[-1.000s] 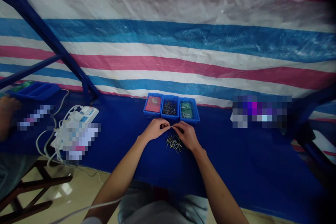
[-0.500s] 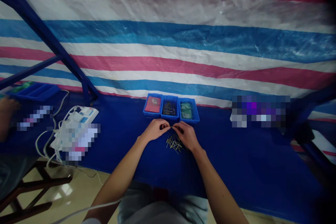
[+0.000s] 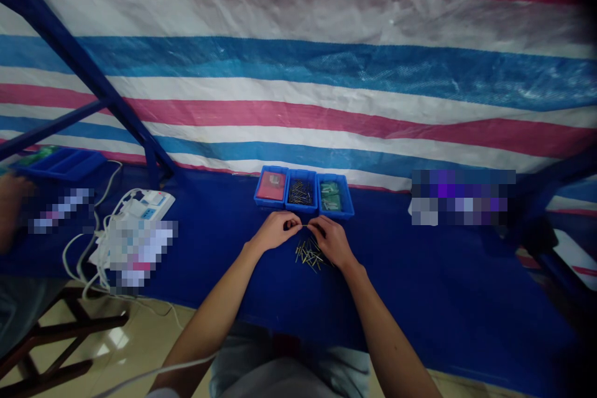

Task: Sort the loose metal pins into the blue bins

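Blue along the counter [image 3: 209,205], with a co-worker's hand [image 3: 13,205] at far left, near a tray [image 3: 69,165]. Next, a white power strip [image 3: 156,202] among cables [image 3: 96,217]. Pinches a thin pin [image 3: 305,225] with the left hand [image 3: 275,230], fingertips closed on one end, in front of a box [image 3: 270,204] holding something red. Has a pile [image 3: 310,255] of similar pins just below the held pin, and a second box [image 3: 302,208] of dark pins beyond. Pinches the other end with the right hand [image 3: 332,240], fingertips likewise closed, near a third box [image 3: 338,215] with green contents.

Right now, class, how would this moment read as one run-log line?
left hand: pinching thin piece | right hand: at its other end | loose pieces: piled below
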A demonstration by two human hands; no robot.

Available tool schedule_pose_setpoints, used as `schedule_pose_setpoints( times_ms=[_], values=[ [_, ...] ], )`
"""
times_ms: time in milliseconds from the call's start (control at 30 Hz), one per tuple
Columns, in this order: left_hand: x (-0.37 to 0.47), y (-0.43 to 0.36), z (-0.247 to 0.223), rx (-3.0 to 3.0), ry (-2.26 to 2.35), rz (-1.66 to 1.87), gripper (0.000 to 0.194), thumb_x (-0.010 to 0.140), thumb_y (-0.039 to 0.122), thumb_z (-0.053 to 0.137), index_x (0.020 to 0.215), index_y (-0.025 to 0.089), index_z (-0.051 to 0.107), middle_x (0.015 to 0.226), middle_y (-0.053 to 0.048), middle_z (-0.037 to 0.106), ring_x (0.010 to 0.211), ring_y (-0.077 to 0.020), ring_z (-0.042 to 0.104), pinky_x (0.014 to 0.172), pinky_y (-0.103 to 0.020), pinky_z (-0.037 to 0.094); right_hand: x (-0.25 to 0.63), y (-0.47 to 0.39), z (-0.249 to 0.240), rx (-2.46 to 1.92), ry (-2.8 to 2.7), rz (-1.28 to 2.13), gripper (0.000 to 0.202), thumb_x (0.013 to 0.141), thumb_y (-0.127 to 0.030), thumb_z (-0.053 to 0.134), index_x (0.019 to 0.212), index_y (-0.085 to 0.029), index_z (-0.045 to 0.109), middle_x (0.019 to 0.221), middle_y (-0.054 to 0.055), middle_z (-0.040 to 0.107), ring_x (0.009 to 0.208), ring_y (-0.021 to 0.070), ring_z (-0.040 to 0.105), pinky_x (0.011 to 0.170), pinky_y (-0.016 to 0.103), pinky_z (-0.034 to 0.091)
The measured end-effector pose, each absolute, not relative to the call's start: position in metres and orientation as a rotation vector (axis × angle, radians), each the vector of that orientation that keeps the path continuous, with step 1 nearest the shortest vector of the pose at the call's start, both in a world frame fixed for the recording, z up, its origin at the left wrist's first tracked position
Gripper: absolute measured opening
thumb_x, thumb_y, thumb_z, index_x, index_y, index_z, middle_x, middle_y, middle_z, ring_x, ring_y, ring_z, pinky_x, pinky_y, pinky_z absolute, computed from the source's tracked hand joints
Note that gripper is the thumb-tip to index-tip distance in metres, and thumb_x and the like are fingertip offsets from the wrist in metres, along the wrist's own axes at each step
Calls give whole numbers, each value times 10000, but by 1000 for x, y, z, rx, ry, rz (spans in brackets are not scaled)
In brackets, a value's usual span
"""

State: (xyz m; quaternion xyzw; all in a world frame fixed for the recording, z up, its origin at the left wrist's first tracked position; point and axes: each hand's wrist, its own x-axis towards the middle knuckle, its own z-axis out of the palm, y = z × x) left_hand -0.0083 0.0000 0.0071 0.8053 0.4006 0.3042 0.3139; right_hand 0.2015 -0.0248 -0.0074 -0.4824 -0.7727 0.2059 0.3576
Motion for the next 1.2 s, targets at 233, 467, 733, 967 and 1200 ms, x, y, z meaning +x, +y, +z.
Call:
schedule_pose_setpoints(
  times_ms=[233, 467, 733, 967, 1200],
  values=[
    [-8, 0, 7, 2106, 1050, 800, 133, 924, 261, 607, 909, 170, 703, 770, -2, 648, 690, -122, 563, 662, -230, 421, 201, -25, -6, -1252, -1968, 522, 184, 997, -269, 498, 901, -214, 645, 844, 40, 661, 761, 193, 629, 698, 291, 444],
    [-8, 0, 8, 2104, 1059, 806, 139, 924, 273, 609, 894, 167, 694, 759, 0, 642, 681, -122, 557, 658, -229, 420, 202, -26, -7, -1265, -1944, 554, 117, 964, -302, 569, 968, -220, 652, 814, 20, 647, 668, 169, 584, 644, 282, 433],
    [-8, -1, 9, 2114, 1073, 796, 185, 934, 314, 594, 897, 167, 699, 762, -10, 648, 683, -128, 563, 657, -235, 424, 200, -25, -5, -1243, -1961, 537, 137, 969, -288, 550, 927, -223, 663, 851, 35, 665, 727, 181, 614, 661, 281, 442],
    [-8, -1, 11, 2114, 1091, 785, 216, 946, 337, 580, 902, 164, 701, 761, -12, 656, 682, -130, 568, 661, -235, 428, 200, -26, -4, -1257, -1962, 523, 197, 988, -315, 512, 908, -220, 665, 839, 51, 676, 752, 199, 629, 667, 297, 457],
    [-8, -1, 10, 2101, 1088, 791, 210, 951, 330, 579, 913, 164, 701, 752, -3, 657, 661, -122, 550, 641, -227, 406, 201, -26, -5, -1260, -1962, 513, 204, 999, -318, 499, 920, -218, 659, 856, 50, 680, 780, 203, 644, 718, 302, 468]
  ],
)
